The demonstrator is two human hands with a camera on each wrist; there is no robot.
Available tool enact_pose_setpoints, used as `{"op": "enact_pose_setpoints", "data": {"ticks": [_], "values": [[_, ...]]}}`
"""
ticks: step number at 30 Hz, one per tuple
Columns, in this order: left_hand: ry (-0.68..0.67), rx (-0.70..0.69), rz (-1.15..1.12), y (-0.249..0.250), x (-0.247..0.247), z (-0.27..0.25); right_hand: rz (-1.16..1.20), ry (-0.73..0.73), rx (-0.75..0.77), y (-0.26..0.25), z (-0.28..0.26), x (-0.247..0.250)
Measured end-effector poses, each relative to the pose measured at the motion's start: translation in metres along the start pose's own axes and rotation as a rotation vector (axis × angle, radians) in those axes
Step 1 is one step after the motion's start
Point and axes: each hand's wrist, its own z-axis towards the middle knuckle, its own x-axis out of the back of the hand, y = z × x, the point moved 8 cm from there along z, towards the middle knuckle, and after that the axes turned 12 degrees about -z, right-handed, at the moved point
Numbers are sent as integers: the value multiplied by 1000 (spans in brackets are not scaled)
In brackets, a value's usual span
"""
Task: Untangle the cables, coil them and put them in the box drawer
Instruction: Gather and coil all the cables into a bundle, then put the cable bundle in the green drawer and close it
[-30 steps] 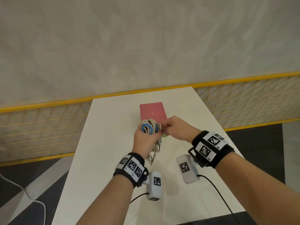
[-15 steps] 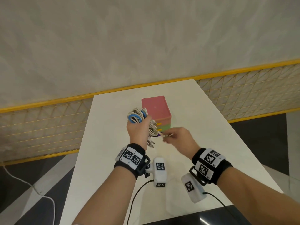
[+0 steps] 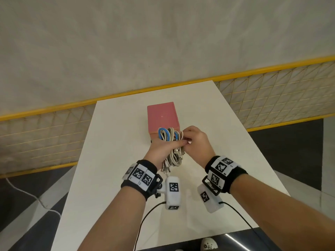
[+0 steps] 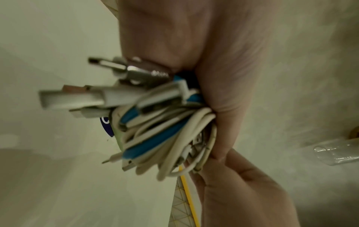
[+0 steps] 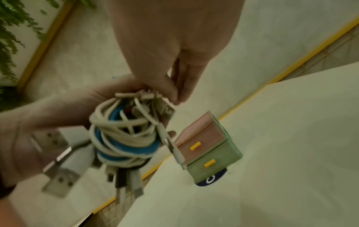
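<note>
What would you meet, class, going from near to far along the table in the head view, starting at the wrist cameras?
Wrist cameras → dangling cable plugs → left hand gripping the cable bundle → pink-topped drawer box → yellow rail → wall.

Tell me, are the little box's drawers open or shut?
Shut. In the right wrist view both drawers sit flush in the box, yellow handles outside.

Arms: bare, no sleeves.
Wristbands [image 3: 139, 175]: black, behind both hands, bearing white square-coded marker tags.
Cameras [image 3: 173, 192]: white boxes under each wrist, tagged, trailing black cables.
</note>
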Motion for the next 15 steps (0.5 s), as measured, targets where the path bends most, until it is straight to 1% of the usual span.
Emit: {"op": "enact_pose_setpoints", "data": {"ticks": [2,3,4,7,9,11,12,14,15], "values": [[9,27,-38,-3,-6,2,92,44,-25,9,-1,5],[18,45,-59,-6,-9,2,120,53,-17,12,-1,8],[27,55,-75,-9,-10,2,100,65,14,13,0,11],[87,22,-56,-17,-5,7,-154,84,154,9,2,16],[186,-22,-8,-20,9,14,-248,62,163,16,6,11],[289,-65,61,-17,29,25,-216,21,63,38,9,4],[309,-97,125,-11,37,32,-185,-10,-14,52,10,0],[273,-144,354,2,47,50,-137,-104,-197,85,13,-17],[224,-126,513,5,50,60,-104,-148,-292,101,14,-27]]}}
